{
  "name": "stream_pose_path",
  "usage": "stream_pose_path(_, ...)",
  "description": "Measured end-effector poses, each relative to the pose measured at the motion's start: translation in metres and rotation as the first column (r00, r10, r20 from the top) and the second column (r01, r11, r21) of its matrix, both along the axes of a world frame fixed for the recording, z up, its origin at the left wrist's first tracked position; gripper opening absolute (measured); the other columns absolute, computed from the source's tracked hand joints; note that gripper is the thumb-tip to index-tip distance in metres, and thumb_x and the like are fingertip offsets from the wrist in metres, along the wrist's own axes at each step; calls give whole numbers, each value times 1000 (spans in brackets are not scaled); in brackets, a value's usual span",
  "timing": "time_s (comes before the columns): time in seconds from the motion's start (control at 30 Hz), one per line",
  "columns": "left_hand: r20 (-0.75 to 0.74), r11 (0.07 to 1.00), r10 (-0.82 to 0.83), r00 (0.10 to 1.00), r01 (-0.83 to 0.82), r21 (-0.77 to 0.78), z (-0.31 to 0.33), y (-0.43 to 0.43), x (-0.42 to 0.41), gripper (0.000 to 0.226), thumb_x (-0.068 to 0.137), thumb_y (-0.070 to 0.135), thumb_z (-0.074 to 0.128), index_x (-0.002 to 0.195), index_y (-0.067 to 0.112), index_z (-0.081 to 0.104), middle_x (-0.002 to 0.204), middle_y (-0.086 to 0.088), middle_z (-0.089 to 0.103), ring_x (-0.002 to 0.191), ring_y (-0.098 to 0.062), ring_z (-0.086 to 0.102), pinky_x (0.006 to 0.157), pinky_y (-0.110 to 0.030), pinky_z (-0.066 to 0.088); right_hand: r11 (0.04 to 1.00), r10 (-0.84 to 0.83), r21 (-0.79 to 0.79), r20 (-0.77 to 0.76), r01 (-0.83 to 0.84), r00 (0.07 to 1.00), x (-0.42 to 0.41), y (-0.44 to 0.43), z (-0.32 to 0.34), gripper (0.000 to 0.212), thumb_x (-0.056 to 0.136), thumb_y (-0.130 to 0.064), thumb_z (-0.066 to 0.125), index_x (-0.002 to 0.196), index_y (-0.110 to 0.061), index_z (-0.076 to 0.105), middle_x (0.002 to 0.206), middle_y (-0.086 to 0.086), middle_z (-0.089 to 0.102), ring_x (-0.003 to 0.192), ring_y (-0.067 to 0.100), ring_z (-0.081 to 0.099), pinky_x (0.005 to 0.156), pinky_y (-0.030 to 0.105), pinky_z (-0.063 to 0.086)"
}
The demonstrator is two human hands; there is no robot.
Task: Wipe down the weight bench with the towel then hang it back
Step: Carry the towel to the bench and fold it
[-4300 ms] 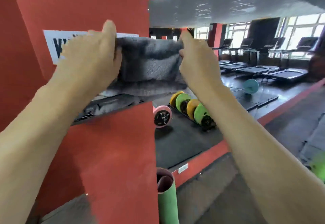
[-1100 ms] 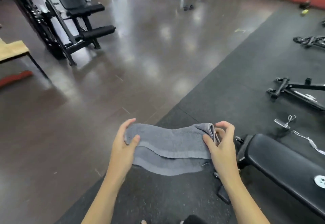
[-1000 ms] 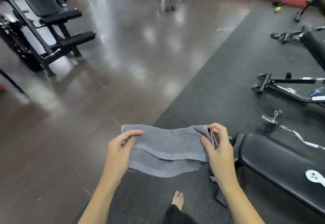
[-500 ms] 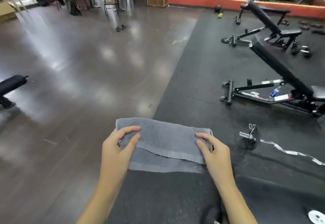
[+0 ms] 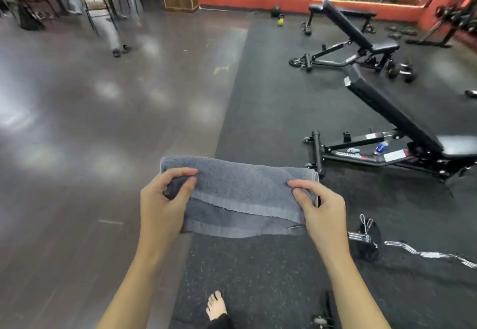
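We hold a folded grey terry-cloth towel [image 5: 242, 197] stretched flat between our two hands, above the dark speckled rubber floor mat [image 5: 258, 272]. Our left hand [image 5: 161, 202] pinches the towel's left end, thumb on top and fingers curled over the upper edge. Our right hand [image 5: 318, 206] pinches the right end, where the stacked folds show as layered edges beside the fingers. The towel hangs in air, touching neither mat nor equipment. Two lower hems lie offset, one below the other, along its near side.

To our right, well apart from the towel, stands a black padded weight bench with an inclined backrest [image 5: 392, 114] on a black steel frame. A second black incline bench [image 5: 346, 26] stands farther back on the same mat. A chrome curl bar with a spring collar [image 5: 423, 251] lies on the mat near our right forearm. One bare foot [image 5: 216, 305] shows at the bottom edge. Left of the mat runs a glossy brown floor [image 5: 90, 122].
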State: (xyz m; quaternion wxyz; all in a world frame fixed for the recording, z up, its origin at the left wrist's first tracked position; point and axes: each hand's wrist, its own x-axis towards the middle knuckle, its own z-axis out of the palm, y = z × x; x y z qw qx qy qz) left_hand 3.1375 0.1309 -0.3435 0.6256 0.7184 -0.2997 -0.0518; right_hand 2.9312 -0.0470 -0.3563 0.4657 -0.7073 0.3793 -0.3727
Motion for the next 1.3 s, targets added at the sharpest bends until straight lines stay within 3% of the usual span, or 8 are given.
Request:
stream_pose_path(0.3, 71, 970, -238, 969, 241, -37, 39, -265, 149, 12, 90, 16, 75, 94, 27, 77, 90, 19, 76, 85, 5, 67, 75, -8, 47, 965, -253, -70, 20, 253, 967, 116, -217, 33, 17, 85, -12, 79, 98, -24, 78, 100, -17, 76, 101, -9, 65, 83, 1, 42)
stream_pose_path(0.43, 120, 934, -348, 930, 355, -43, 44, -395, 194, 17, 89, 9, 76, 91, 25, 76, 87, 19, 76, 83, 5, 66, 76, -10, 47, 944, -326, -40, 17, 326, 945, 152, -314, 12, 22, 81, -16, 83, 98, -27, 76, 102, -16, 74, 102, -5, 63, 80, 3, 43)
stream_pose_path(0.53, 182, 893, -441, 879, 449, -6, 53, -496, 220, 20, 87, 6, 77, 90, 25, 76, 90, 6, 76, 79, 6, 64, 73, -9, 46, 935, -356, 1, 11, 356, 935, 177, -393, -11, 23, 82, -15, 82, 99, -28, 74, 105, -16, 73, 102, -3, 63, 81, 5, 43)
stream_pose_path(0.63, 219, 850, -520, 826, 526, 35, 67, -589, 241, 21, 86, 5, 78, 91, 26, 77, 89, -5, 74, 78, -1, 64, 70, -14, 47, 939, -342, 40, -30, 343, 939, 207, -471, -24, 26, 82, -12, 81, 102, -26, 71, 107, -13, 73, 83, -7, 58, 76, 16, 42)
stream_pose_path(0.7, 235, 806, -585, 776, 588, 63, 77, -647, 255, 25, 86, 4, 78, 90, 28, 76, 87, 1, 71, 78, -5, 62, 68, -15, 46, 931, -358, 60, -50, 361, 932, 229, -520, -26, 29, 82, -12, 81, 104, -28, 70, 109, -14, 72, 79, -5, 55, 74, 19, 41)
stream_pose_path(0.9, 308, 690, -715, 628, 706, 163, 93, -810, 303, 20, 86, 1, 77, 88, 20, 79, 86, 11, 66, 77, -3, 60, 68, -8, 41, 901, -408, 104, -122, 420, 905, 304, -662, -31, 35, 80, -10, 79, 109, -27, 68, 109, -5, 65, 101, 14, 61, 86, 29, 49)
stream_pose_path(1.13, 433, 520, -818, 378, 808, 277, 84, -1009, 362, 13, 89, 6, 76, 88, 18, 80, 89, 5, 71, 84, -15, 67, 75, -34, 52, 801, -574, 131, -106, 584, 812, 387, -829, -62, 33, 89, -10, 72, 115, -29, 65, 125, -4, 45, 107, -11, 50, 89, 11, 40)
stream_pose_path(1.3, 428, 349, -884, 187, 873, 340, 91, -1144, 388, 13, 90, 4, 72, 88, 14, 80, 84, 0, 69, 78, -22, 64, 71, -43, 52, 615, -777, 146, -55, 775, 627, 442, -935, -60, 32, 89, -2, 68, 116, -20, 66, 128, 3, 48, 109, -4, 54, 104, 35, 48)
